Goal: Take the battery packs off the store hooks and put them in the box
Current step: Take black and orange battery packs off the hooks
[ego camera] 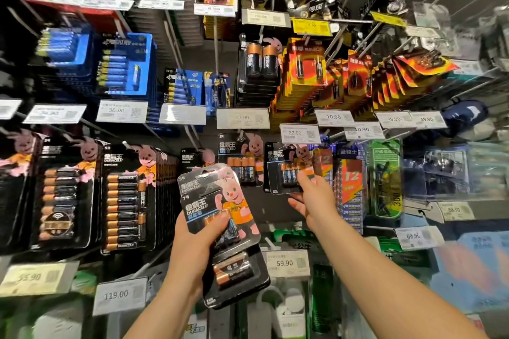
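Your left hand [197, 239] grips a fanned stack of Duracell packs [220, 217], thumb pressed across the front card. At least three cards overlap there; the front one hides most of those behind, so you cannot count them for certain. The lowest pack in the stack, with two fat cells [234, 272], sticks out below your palm, and its bottom edge is too blurred to read.

Just right of that stack, your right hand [311, 198] reaches up to the hanging pack [285, 168] and its fingers curl round the pack's lower right corner. The fingertips cover part of the blister, so the number of cells inside is unclear. The hook holding it is largely masked by the 22.90 price tag [299, 133] above.

Left of your stack hang long rows of larger Duracell cards [124, 198], smeared at the edge of view. Above the stack, the orange packs [305, 69] are readable only in part, and the far right of the wall dissolves into blur. The box does not appear anywhere in view.
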The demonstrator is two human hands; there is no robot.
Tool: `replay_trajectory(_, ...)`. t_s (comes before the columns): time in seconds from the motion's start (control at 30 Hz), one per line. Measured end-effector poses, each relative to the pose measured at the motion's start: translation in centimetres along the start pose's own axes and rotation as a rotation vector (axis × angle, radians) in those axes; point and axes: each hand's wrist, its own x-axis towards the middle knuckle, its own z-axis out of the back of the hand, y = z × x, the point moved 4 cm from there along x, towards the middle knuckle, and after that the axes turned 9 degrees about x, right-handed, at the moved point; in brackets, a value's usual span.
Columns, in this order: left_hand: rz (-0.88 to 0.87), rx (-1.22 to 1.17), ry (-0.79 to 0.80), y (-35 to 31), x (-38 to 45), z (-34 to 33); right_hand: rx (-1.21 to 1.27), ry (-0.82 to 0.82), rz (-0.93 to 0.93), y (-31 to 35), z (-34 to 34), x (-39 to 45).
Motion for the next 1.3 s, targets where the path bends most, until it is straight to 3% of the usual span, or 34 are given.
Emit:
replay_trajectory(0.1, -0.002, -0.010, -0.010, -0.2, -0.2, 0.1, 0.018, -0.046, -0.004, -0.3, 0.8, -0.3)
replay_trajectory(0.23, -0.025, 0.008, -0.007, -0.3, -0.5, -0.1, -0.169, -0.117, 0.148, -0.4, 2.6, -3.3)
replay_trajectory(0.3, -0.021, 0.015, -0.009, -0.2, -0.9, -0.2, -0.260, 0.030, 0.193, -0.3, 2.2, -6.2)
replay_trajectory(0.43, -0.018, 0.023, -0.064, -0.1, -2.2, -0.9, -0.402, 0.450, 0.075, -1.0, -0.4, -11.4)
replay_trajectory(0.5, -0.025, 0.050, -0.084, -0.2, -3.2, -1.1, -0.472, 0.530, 0.129, -0.9, -0.9, -12.9)
replay_trajectory(0.7, 0.028, 0.020, -0.091, 0.1, -6.7, -0.8, -0.516, 0.462, 0.252, -1.0, -0.2, -16.1)
replay_trajectory(0.8, 0.039, 0.046, -0.084, 0.6, -7.9, -0.5, -0.480, 0.334, 0.257, -1.5, 0.4, -16.7)
replay_trajectory(0.93, 0.077, 0.072, -0.090, 0.9, -8.5, -0.6, -0.327, 0.197, 0.152, -2.3, 1.1, -16.0)
replay_trajectory(1.1, 0.007, 0.125, -0.077, 0.7, -7.7, -1.4, -0.076, 0.148, -0.014, -1.0, 1.2, -12.7)
replay_trajectory(1.3, -0.027, 0.060, -0.019, 0.4, -4.4, -1.7, -0.011, 0.090, -0.096, 1.2, 2.0, -7.8)
